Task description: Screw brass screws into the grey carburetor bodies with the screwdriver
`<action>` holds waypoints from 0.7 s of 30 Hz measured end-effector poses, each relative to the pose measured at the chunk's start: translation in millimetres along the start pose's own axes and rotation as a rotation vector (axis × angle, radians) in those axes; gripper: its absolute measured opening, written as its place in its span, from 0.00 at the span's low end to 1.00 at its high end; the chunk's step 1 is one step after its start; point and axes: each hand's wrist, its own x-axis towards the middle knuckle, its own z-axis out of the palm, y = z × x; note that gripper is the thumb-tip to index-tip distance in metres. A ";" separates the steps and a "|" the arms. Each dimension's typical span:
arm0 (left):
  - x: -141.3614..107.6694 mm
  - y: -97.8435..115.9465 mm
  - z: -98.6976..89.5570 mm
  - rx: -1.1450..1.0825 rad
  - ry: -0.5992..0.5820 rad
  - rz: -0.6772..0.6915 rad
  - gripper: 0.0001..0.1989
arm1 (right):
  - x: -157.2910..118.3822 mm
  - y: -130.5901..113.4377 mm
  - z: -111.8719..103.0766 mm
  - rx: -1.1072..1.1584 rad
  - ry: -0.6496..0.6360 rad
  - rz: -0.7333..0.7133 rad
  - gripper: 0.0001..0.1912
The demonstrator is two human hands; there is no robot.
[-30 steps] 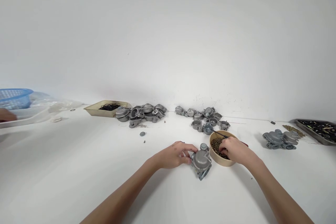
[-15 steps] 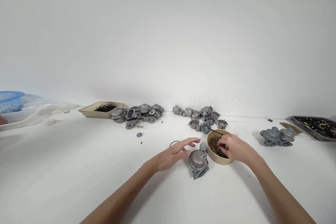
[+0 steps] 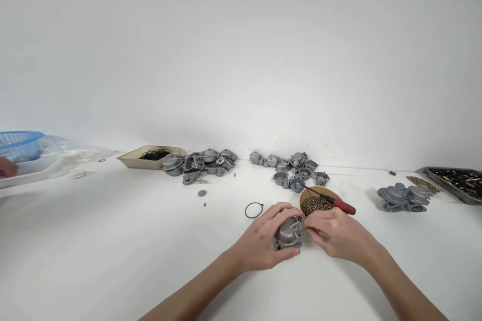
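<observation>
My left hand (image 3: 265, 238) is wrapped over a grey metal carburetor (image 3: 289, 230) on the white table, thumb at its near side and fingers across its top. Close against the carburetor's right side, my right hand (image 3: 335, 233) pinches a tiny brass-coloured screw (image 3: 303, 229), mostly hidden by the fingertips. Just behind the right hand stands a round tan bowl (image 3: 333, 191) of small brass screws (image 3: 315, 204). A screwdriver with a red handle (image 3: 344, 206) rests across this bowl. Left of the carburetor lies a thin black rubber ring (image 3: 253, 210).
Grey castings sit along the wall in a left pile (image 3: 199, 163) and a middle group (image 3: 297, 165). More carburetors (image 3: 403, 197) stand at right, near a dark tray (image 3: 452, 185). A beige tray (image 3: 130, 160) holds black rings. Far left, another person's hand (image 3: 7, 167) is by a blue basket (image 3: 22, 146).
My right hand has left the bowl of screws and come to the carburetor's side. My left hand has closed over the carburetor. The screwdriver's red handle now shows.
</observation>
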 end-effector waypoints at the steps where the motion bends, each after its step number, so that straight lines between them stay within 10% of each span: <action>1: -0.2 -1.3 0.3 -0.002 -0.001 0.003 0.29 | 0.2 -1.3 1.1 0.002 0.000 -0.015 0.13; 21: 0.7 -3.4 -0.7 0.016 0.007 0.023 0.29 | 2.3 -9.0 1.6 0.033 0.048 -0.085 0.14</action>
